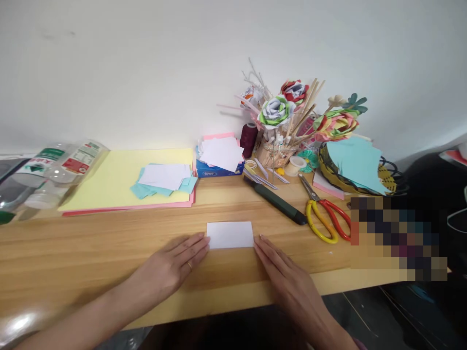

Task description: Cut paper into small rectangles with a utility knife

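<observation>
A white paper rectangle (230, 235) lies flat on the wooden table (109, 243), between my two hands. The fingertips of my left hand (182, 257) touch its left edge, with the fingers stretched out and lying flat. On the opposite side my right hand (282, 267) rests its extended fingertips at the right edge of the paper. Neither hand grips anything. To the right lie scissors (328, 216) with one yellow and one red handle, and a dark green cutter-like tool (279, 201).
Yellow sheets (109, 175) carry white and teal paper pieces (164, 177). A blue box (221, 170) holds more paper. Behind stand paper flowers (276, 112) and a maroon thread spool (249, 139). Plastic bottles (78, 163) lie left; a woven basket (328, 170) with teal paper sits right.
</observation>
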{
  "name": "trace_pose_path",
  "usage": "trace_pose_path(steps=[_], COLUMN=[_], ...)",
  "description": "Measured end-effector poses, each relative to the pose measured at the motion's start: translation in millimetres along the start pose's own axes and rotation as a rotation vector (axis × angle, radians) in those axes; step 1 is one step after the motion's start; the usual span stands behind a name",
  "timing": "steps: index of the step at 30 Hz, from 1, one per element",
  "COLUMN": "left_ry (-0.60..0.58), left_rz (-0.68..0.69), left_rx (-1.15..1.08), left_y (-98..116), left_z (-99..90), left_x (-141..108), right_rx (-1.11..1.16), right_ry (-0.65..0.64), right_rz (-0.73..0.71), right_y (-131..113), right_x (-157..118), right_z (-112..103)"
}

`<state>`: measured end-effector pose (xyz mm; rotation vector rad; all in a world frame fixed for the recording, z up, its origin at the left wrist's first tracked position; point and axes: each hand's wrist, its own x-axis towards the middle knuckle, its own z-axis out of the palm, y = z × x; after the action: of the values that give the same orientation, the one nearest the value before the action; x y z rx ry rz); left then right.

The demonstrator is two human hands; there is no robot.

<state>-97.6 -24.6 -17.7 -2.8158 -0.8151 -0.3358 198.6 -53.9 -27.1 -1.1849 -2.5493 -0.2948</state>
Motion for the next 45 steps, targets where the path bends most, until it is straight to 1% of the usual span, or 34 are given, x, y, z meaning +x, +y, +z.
trace_pose_path(steps=[2, 4, 5, 7, 8, 10, 12, 13, 14, 15, 17, 20, 23, 24, 27, 28, 30, 32, 34, 37, 41, 43, 45], left_ry=[0.053, 0.112, 0.137, 0.146, 0.105, -0.053, -0.212, -0.262, -0.285, -0.285, -0.246, -0.17, -0.175, -0.194, -0.232, -0.237, -0.242, -0.233, -0.212, -0.193, -0.198, -0.187, -0.176], left_rz=[0.043, 0.063, 0.068, 0.09, 0.102, 0.128, 0.111, 0.086, 0.054, 0.015, -0.069, -0.12, -0.073, -0.05, 0.026, 0.052, 0.094, 0.121, 0.137, 0.141, 0.121, 0.121, 0.126], left_rx=[-0.027, -0.089, -0.136, -0.25, -0.307, -0.381, -0.402, -0.385, -0.357, -0.315, -0.222, -0.157, -0.195, -0.212, -0.224, -0.211, -0.175, -0.137, -0.11, -0.086, -0.05, -0.033, -0.027], left_y=[-2.7, -8.1, -12.0, -22.2, -28.1, -40.0, -48.8, -51.1, -51.7, -50.6, -45.1, -36.0, -36.4, -38.7, -47.3, -49.6, -52.5, -53.3, -52.4, -49.3, -44.4, -42.9, -42.6], left_z=[-5.0, -10.9, -13.3, -16.1, -16.3, -14.6, -10.9, -8.8, -6.6, -4.4, -0.3, 5.3, 8.5, 8.6, 6.4, 5.6, 5.0, 6.0, 7.9, 9.5, 9.6, 10.1, 11.3], left_x=[7.6, 19.6, 26.7, 41.7, 48.6, 58.9, 62.9, 62.7, 61.7, 60.2, 57.4, 56.5, 58.1, 58.9, 61.8, 63.0, 65.3, 67.1, 68.1, 68.7, 68.9, 68.7, 68.3], right_rx=[0.006, -0.028, -0.065, -0.157, -0.182, -0.234, -0.277, -0.295, -0.309, -0.323, -0.344, -0.366, -0.346, -0.299, -0.008, 0.074, 0.166, 0.214, 0.219, 0.201, 0.12, 0.053, 0.026], right_ry=[0.084, 0.129, 0.118, 0.075, 0.06, 0.011, -0.045, -0.072, -0.094, -0.113, -0.14, -0.154, -0.129, -0.106, -0.033, -0.032, -0.066, -0.156, -0.22, -0.264, -0.227, -0.182, -0.172], right_rz=[0.012, 0.096, 0.147, 0.225, 0.245, 0.275, 0.292, 0.296, 0.297, 0.297, 0.293, 0.292, 0.299, 0.294, 0.226, 0.214, 0.22, 0.197, 0.182, 0.188, 0.198, 0.196, 0.18], right_y=[11.4, 25.1, 32.2, 45.2, 50.8, 59.2, 64.6, 66.4, 67.7, 68.7, 69.4, 66.4, 57.3, 53.3, 39.6, 35.0, 26.1, 17.5, 8.9, -3.2, -13.5, -15.0, -14.7], right_x=[1.0, 7.0, 12.4, 26.4, 34.0, 47.5, 56.0, 58.1, 59.1, 59.1, 57.3, 51.9, 41.7, 36.8, 16.9, 8.7, -9.0, -26.5, -41.2, -53.4, -53.9, -52.0, -50.7], right_z=[-3.8, -6.5, -7.1, -6.0, -4.3, 0.7, 5.7, 7.4, 8.4, 8.5, 6.6, 0.1, -9.3, -12.9, -24.1, -27.4, -32.6, -36.0, -37.8, -36.8, -27.6, -22.0, -18.1])
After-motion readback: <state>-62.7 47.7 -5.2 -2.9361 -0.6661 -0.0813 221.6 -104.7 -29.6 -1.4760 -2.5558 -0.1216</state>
